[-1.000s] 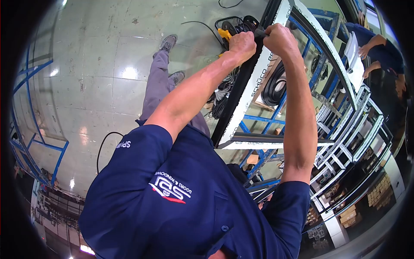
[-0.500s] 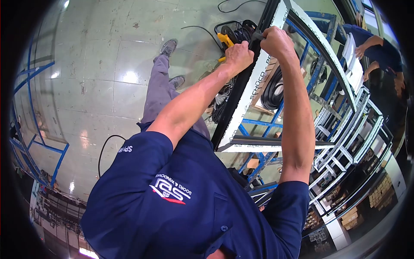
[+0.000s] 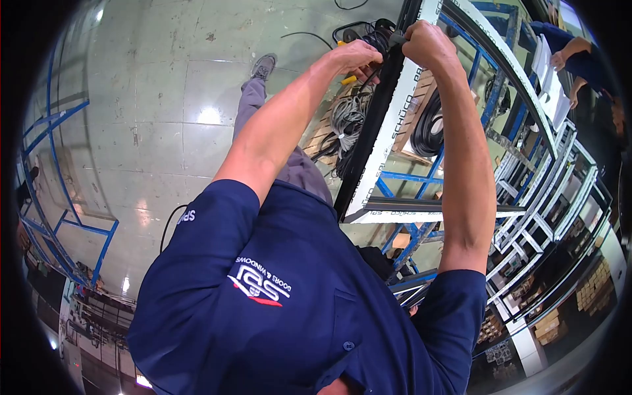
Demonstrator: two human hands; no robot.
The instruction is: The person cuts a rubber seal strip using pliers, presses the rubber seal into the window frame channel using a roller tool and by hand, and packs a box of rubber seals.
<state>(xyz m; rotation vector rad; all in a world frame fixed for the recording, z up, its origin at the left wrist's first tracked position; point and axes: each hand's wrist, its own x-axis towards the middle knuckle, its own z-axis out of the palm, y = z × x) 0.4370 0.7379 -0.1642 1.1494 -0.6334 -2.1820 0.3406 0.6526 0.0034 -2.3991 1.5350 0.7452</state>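
A white-filmed door or window frame [image 3: 403, 112] with black edges runs diagonally beside me. On its black outer edge, my right hand [image 3: 429, 45] is closed around a small grey tool [image 3: 397, 38], whose end rests against the profile. My left hand [image 3: 359, 59] is just left of that edge, its fingers curled around a thin black strip [image 3: 370, 80] that looks like rubber gasket. The fingertips partly cover the strip, so where it meets the frame is hard to make out.
Coiled grey cable [image 3: 349, 118] lies on a pallet below the frame, and a black coil [image 3: 428, 128] shows through it. Blue metal stands [image 3: 497, 72] support the work. Further right are stacked metal frames [image 3: 533, 217] and another person's hand [image 3: 558, 60].
My left hand has come off the frame edge, up and to the left, with its fingers less tightly closed. My right hand, with the grey tool, has shifted slightly up along the profile.
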